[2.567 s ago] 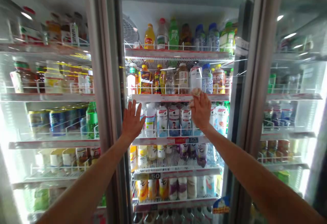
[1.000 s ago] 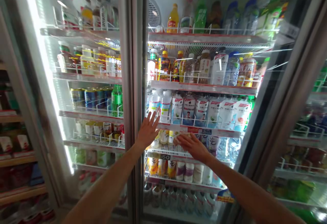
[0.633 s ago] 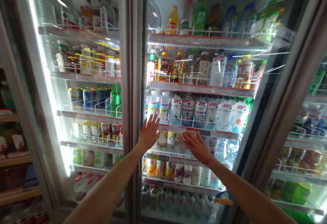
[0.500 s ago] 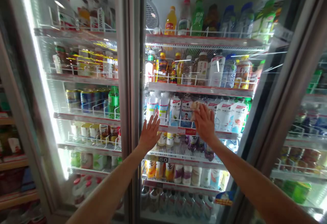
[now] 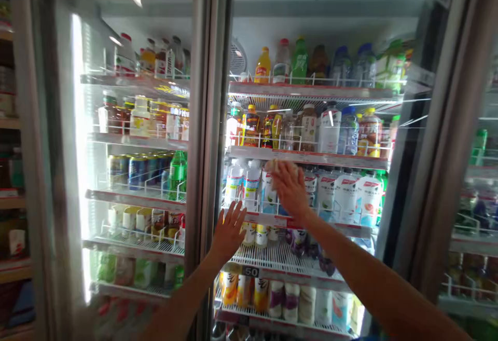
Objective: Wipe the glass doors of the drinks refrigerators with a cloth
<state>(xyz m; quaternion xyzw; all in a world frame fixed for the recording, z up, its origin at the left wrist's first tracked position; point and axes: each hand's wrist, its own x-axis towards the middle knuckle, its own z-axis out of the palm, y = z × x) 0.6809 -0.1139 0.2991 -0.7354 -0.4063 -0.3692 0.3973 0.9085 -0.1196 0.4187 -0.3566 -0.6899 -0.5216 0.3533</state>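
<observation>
A glass door (image 5: 311, 6) of an upright drinks cooler stands in front of me. My right hand (image 5: 290, 188) presses a crumpled pale cloth (image 5: 273, 166) against the glass, its fingers laid over it and hiding most of it. My left hand (image 5: 229, 233) is open with fingers spread, held at the lower left part of the same pane; whether the palm touches the glass I cannot tell. Behind the glass, white-labelled bottles (image 5: 347, 190) line the shelf at hand height.
Several wire shelves of bottles and cans fill the cooler. A metal door frame (image 5: 218, 97) divides this pane from the left one, where blue cans (image 5: 137, 172) show. Another frame (image 5: 447, 138) rises at right. Wooden shelves (image 5: 10, 203) stand at far left.
My right hand has slid the cloth leftward across the glass. The left hand stays in nearly the same place on the pane. My view has tilted upward, so the shelves appear lower.
</observation>
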